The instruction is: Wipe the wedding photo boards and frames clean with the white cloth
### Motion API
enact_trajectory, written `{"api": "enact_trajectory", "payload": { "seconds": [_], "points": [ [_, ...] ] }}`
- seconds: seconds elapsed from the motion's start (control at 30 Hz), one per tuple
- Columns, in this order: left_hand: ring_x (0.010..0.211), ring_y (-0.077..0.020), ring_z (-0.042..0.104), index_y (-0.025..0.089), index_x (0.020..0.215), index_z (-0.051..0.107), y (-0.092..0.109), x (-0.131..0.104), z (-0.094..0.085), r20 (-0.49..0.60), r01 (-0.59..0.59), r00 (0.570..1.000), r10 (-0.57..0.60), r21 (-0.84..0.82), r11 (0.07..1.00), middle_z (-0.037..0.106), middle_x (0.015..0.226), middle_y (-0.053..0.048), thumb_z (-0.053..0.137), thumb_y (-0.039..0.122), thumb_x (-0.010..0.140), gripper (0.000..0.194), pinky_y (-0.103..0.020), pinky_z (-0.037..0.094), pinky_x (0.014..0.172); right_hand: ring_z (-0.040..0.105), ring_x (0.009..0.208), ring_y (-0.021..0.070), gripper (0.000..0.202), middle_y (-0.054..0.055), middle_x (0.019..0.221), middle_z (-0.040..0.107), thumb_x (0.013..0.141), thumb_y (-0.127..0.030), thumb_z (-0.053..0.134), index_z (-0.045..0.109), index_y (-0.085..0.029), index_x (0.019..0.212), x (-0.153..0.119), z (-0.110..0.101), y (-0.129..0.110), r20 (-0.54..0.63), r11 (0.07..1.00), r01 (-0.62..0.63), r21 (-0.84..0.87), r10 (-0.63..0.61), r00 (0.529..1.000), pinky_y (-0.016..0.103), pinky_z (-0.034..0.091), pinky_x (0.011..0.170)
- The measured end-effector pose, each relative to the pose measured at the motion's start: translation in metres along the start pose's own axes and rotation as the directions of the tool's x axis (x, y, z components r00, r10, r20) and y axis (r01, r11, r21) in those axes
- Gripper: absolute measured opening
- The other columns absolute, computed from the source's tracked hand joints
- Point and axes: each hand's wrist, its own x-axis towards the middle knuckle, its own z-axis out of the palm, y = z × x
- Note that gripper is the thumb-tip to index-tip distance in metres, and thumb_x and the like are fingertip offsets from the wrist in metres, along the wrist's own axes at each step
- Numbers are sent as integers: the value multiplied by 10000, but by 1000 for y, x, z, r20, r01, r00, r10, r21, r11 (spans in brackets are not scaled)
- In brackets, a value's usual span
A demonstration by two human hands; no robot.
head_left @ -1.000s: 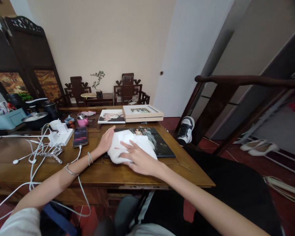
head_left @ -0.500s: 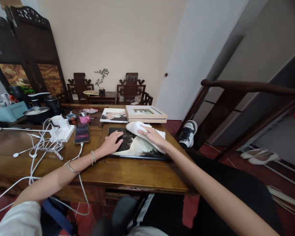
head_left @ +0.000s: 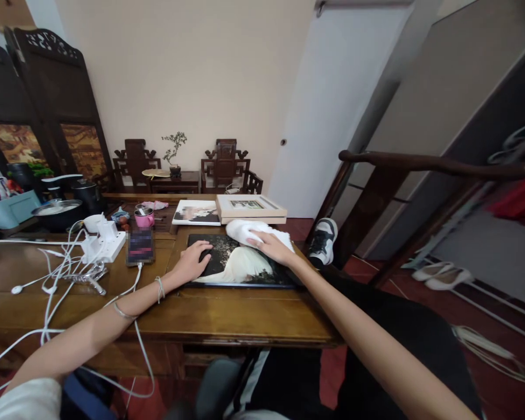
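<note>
A dark picture panel (head_left: 242,268) with a large white shape printed on it lies flat on the wooden table (head_left: 245,309). My left hand (head_left: 193,261) rests on its left edge, fingers stretched out and holding nothing. On the upper right part of the panel is a bunched white cloth (head_left: 240,231), pressed down under my right hand (head_left: 275,247). The fingers of that hand lie over the cloth and grip it; the thumb side is partly visible. The cloth hides the panel's top right corner.
Behind the panel lie a flat picture board (head_left: 196,213) and stacked pale frames (head_left: 254,207). To the left are a phone (head_left: 140,248) on a cable, a white power strip (head_left: 111,245), tangled cords, a pink cup (head_left: 144,217) and a pan (head_left: 56,213). A wooden chair (head_left: 420,163) stands right.
My right hand and the cloth have shifted slightly right on the panel, the cloth now lying flatter. My left hand stays at the left edge. The whole view has turned a little.
</note>
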Motion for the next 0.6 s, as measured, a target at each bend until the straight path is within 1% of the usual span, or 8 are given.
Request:
{"api": "enact_trajectory", "payload": {
  "seconds": [0.1, 0.17, 0.27, 0.33, 0.37, 0.43, 0.5, 0.6],
  "points": [
    [1248, -237, 520, 225, 1176, 617, 3, -1, 0, 12, 58, 998, -59, 35, 998, 557, 1348, -70, 488, 278, 914, 297, -456, 414, 1044, 432, 1310, 336, 374, 82, 1358, 565, 867, -435, 507, 663, -236, 1143, -47, -15, 1, 35, 995, 15, -96, -12, 999, 560, 245, 1112],
    [1276, -241, 496, 223, 1196, 606, 7, -2, -1, 31, 96, 995, -98, 63, 993, 526, 1385, -77, 474, 303, 923, 313, -463, 400, 1054, 377, 1354, 316, 355, 79, 1458, 452, 909, -432, 456, 670, -234, 1110, -85, -17, -8, 127, 971, 155, -181, -133, 983, 546, 236, 1126],
    [1360, -255, 394, 204, 1257, 563, 13, -2, -4, 85, 144, 985, -154, 111, 983, 439, 1461, -98, 444, 325, 936, 364, -511, 349, 1080, 261, 1413, 305, 326, 60, 1495, 399, 925, -434, 449, 683, -242, 1048, -132, -20, -24, 209, 954, 250, -164, -214, 954, 533, 232, 1137],
    [1400, -258, 324, 193, 1300, 526, 16, -2, -7, 132, 154, 976, -171, 133, 979, 396, 1490, -102, 412, 341, 947, 399, -546, 323, 1085, 238, 1421, 309, 341, 63, 1489, 409, 920, -465, 455, 688, -238, 1022, -145, -23, -26, 250, 960, 246, -134, -207, 946, 526, 240, 1137],
    [1408, -256, 308, 190, 1322, 504, 17, -1, -8, 149, 152, 974, -172, 141, 978, 387, 1496, -103, 401, 346, 950, 417, -551, 316, 1087, 243, 1419, 314, 365, 70, 1478, 426, 917, -490, 452, 688, -233, 1025, -145, -26, -23, 261, 967, 220, -129, -181, 948, 525, 248, 1132],
    [1409, -251, 307, 184, 1354, 469, 18, -1, -9, 157, 147, 973, -171, 153, 977, 383, 1497, -109, 395, 351, 949, 444, -540, 312, 1092, 282, 1400, 333, 428, 92, 1429, 490, 903, -543, 445, 681, -223, 1064, -130, -30, -11, 240, 981, 138, -135, -103, 965, 530, 274, 1114],
    [1404, -247, 318, 185, 1359, 463, 16, -1, -9, 150, 141, 975, -165, 157, 977, 387, 1494, -112, 397, 353, 946, 451, -520, 311, 1098, 365, 1354, 343, 469, 98, 1353, 567, 890, -571, 437, 669, -221, 1100, -103, -33, 5, 190, 987, 86, -138, -59, 980, 527, 295, 1097],
    [1401, -251, 325, 185, 1345, 478, 12, 0, -8, 147, 123, 978, -145, 148, 981, 392, 1490, -121, 405, 361, 942, 445, -509, 313, 1099, 492, 1246, 329, 446, 81, 1276, 626, 891, -534, 427, 659, -222, 1109, -55, -33, 24, 102, 987, 80, -141, -66, 993, 497, 341, 1064]
  ]
}}
